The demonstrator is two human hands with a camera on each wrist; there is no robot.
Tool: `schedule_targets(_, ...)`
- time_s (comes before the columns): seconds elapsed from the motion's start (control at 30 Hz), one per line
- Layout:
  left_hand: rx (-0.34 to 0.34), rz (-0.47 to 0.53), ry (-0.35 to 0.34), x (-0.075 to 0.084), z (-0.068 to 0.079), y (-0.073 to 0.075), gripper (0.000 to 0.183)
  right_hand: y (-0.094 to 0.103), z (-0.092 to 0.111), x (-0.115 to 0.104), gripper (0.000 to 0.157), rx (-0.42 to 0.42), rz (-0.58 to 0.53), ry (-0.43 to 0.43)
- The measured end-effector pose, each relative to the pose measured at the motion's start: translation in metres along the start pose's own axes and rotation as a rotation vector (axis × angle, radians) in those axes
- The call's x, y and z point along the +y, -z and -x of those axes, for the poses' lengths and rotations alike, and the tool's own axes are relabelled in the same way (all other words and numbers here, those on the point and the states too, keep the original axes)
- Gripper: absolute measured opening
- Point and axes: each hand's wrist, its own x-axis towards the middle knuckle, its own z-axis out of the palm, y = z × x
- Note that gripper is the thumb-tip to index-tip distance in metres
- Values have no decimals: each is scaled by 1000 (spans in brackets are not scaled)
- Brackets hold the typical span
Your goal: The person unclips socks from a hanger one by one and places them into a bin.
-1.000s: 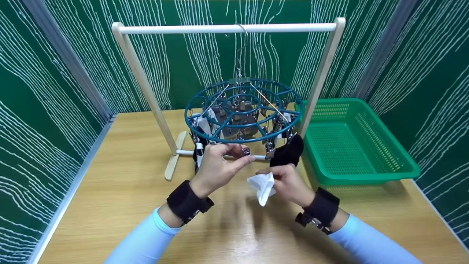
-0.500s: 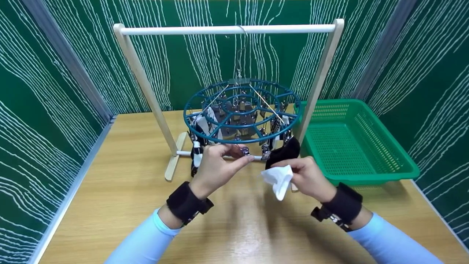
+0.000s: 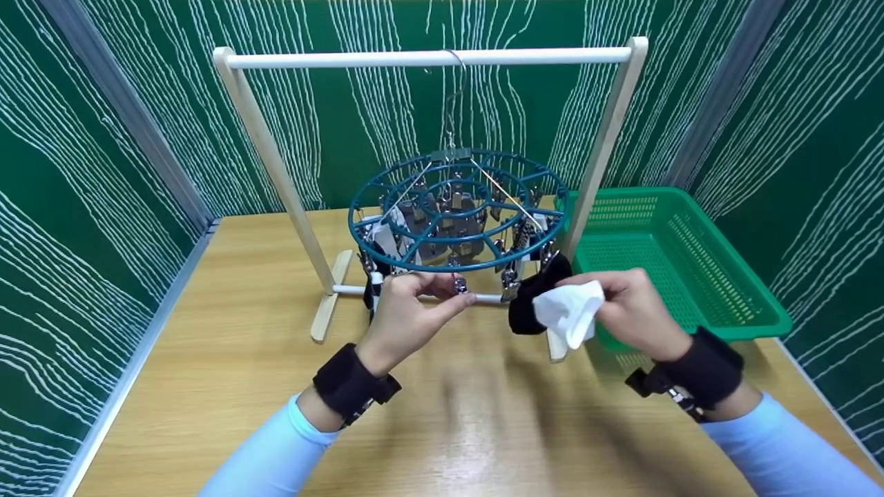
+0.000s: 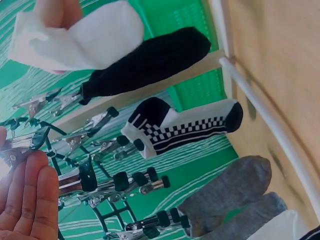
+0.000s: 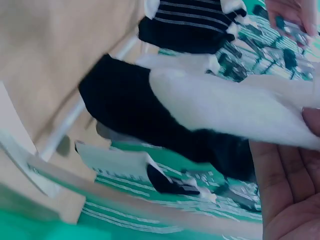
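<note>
One white sock in right hand; hanger hook head view only.

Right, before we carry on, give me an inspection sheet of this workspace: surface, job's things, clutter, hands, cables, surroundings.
Surface: wooden table, with a rack standing on it.
Job's things: round hanger hooked over the rack's bar; black sock, checked sock and gray socks hang from it; white sock not clipped.
Clutter: nothing seen.
Hands: left hand pinches a clip at the hanger's near edge; right hand holds the white sock.
Cables: nothing seen.
Surroundings: green walls with white lines; green basket to the rack's right.
</note>
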Motion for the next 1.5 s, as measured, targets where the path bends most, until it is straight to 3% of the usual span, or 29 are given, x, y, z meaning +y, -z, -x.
schedule_targets(0.27,2,-9,3,-3,-1,3,22,27,-15,-8,24,95,88,23)
schedule_targets(0.73,10,-26,12,-3,0,2,23,76,-47,19,14,204,203,-118)
schedule_targets(1.0,4,-27,-2,-3,-1,2,23,95,-63,38,18,168,291,-186)
schedule_targets(1.2,12,-33,-5,-3,0,1,22,103,-74,57,22,115,396,-299)
schedule_targets(1.5,-1,-17,9,-3,1,0,22,106,-88,92,26,8,544,-285)
